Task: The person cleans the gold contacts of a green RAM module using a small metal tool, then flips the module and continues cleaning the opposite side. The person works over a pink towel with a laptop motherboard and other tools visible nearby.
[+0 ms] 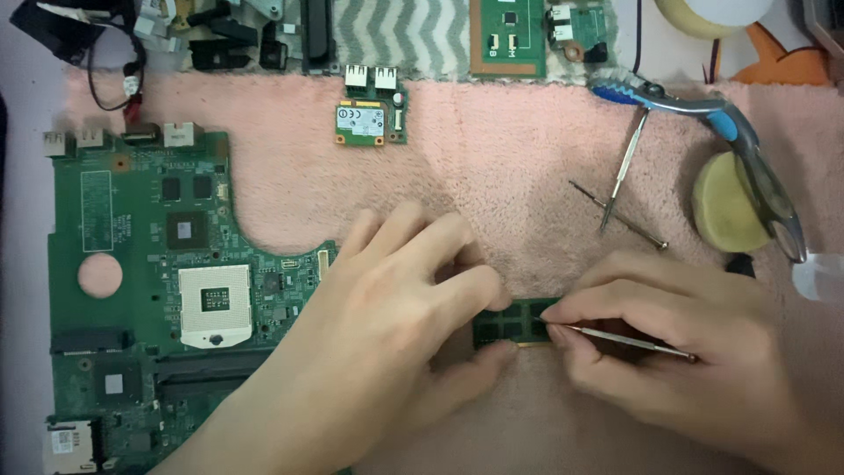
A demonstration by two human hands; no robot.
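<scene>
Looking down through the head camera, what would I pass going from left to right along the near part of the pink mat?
Big green circuit board → left hand → small memory stick pinched at its left end → thin metal tool → right hand holding that tool.

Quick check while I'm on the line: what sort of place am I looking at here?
Likely a home or hobby electronics repair bench. A bare green motherboard and small circuit boards lie on a pink towel, with pliers nearby; the left hand and right hand work a memory module.
</scene>
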